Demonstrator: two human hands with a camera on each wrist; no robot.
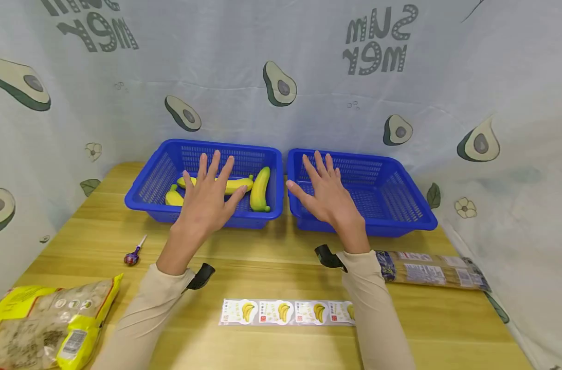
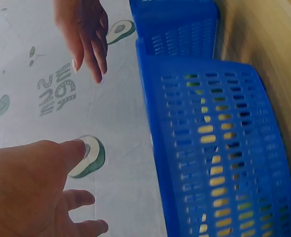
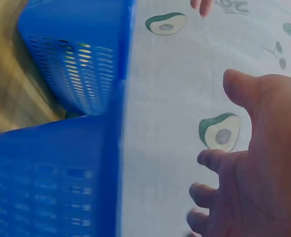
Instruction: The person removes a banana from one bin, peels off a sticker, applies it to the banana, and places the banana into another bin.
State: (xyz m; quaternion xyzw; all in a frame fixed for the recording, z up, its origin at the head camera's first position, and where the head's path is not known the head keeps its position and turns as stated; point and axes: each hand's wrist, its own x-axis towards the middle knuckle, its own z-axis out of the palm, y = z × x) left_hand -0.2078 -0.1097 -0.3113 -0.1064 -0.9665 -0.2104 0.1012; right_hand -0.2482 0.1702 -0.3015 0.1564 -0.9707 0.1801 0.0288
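Observation:
In the head view my left hand (image 1: 206,203) is held over the front of the left blue basket (image 1: 169,207), fingers spread, holding nothing. Several yellow bananas (image 1: 259,190) with green tips lie in that basket, partly hidden by the hand. My right hand (image 1: 329,198), also spread and holding nothing, is over the left part of the right blue basket (image 1: 401,224), where no items show. Both wrist views show the hands above the basket rims: the left hand (image 2: 36,190) and the right hand (image 3: 264,158).
On the wooden table (image 1: 262,277) lie a strip of banana stickers (image 1: 283,312), a lollipop (image 1: 132,256), a yellow bag (image 1: 49,324) at the front left and a long noodle packet (image 1: 429,270) beside the right sleeve. A patterned curtain (image 1: 225,67) hangs behind the baskets.

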